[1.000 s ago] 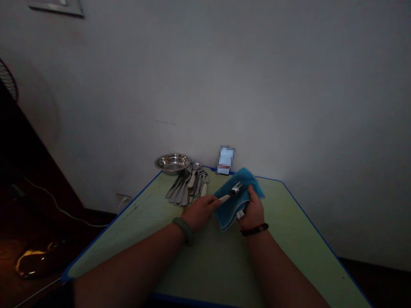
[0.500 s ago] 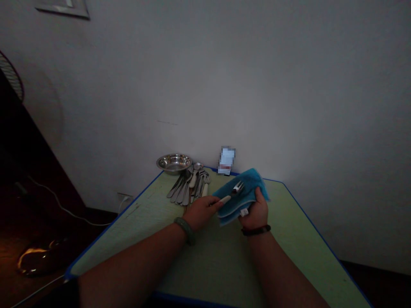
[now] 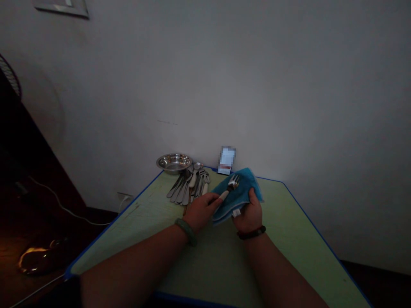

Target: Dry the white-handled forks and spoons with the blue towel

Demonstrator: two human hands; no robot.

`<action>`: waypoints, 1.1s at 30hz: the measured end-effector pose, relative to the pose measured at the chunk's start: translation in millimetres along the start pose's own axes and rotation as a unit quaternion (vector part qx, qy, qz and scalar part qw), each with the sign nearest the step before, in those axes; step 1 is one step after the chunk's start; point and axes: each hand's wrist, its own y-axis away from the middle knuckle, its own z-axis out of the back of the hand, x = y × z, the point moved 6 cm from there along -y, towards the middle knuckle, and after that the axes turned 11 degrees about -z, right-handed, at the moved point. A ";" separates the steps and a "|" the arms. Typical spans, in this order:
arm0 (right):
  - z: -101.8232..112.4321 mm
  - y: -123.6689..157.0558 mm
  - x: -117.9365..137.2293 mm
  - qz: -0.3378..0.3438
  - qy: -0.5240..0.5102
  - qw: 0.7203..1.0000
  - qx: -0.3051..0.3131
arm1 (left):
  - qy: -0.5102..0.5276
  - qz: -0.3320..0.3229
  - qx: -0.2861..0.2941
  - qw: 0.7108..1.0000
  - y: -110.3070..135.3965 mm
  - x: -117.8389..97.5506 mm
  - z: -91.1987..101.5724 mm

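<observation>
My left hand (image 3: pixel 203 210) pinches the pale handle of a fork (image 3: pixel 233 182), whose metal tines point up and away to the right. Behind the fork spreads a blue cloth (image 3: pixel 241 197) with a small white tag. My right hand (image 3: pixel 252 211) grips that cloth from below, thumb on top and the other fingers mostly hidden under it. Whether the fork touches the cloth I cannot tell. Left of my hands, several spoons and forks (image 3: pixel 184 188) lie in a fanned pile on the table.
A shiny metal bowl (image 3: pixel 174 164) sits at the table's back left corner. A phone (image 3: pixel 226 160) leans against the wall at the back. The pale green table (image 3: pixel 295 239) has a blue edge. On the left are a fan (image 3: pixel 11 77) and a white cord (image 3: pixel 69 212).
My right hand and the cloth have shifted slightly left, toward the fork. The fork has turned more upright, with its tines a little higher and further left.
</observation>
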 end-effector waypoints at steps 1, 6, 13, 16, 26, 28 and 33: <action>1.3 -0.5 0.3 -0.002 -0.003 1.000 -0.006 | -0.001 -0.006 0.003 1.000 0.0 -1.5 0.2; 9.8 -1.7 6.9 -0.003 -0.034 0.999 -0.041 | -0.008 -0.024 0.022 0.999 0.3 -3.2 -0.7; 11.0 -4.4 5.7 -0.007 -0.017 0.999 -0.028 | -0.004 -0.024 0.005 1.000 0.7 -1.7 -0.5; 10.0 -5.9 -1.2 -0.011 0.003 1.000 -0.018 | 0.001 -0.017 -0.001 1.000 0.8 -0.9 0.4; -7.1 -1.7 -20.4 -0.049 0.041 0.996 0.056 | 0.013 0.011 -0.042 0.999 -0.9 3.7 4.5; -8.8 -0.5 -21.9 -0.045 0.042 0.996 0.060 | 0.019 0.015 -0.043 0.999 -0.6 3.6 4.8; -9.4 0.2 -23.1 -0.039 0.046 0.996 0.069 | 0.009 0.006 -0.048 0.999 0.1 2.3 5.5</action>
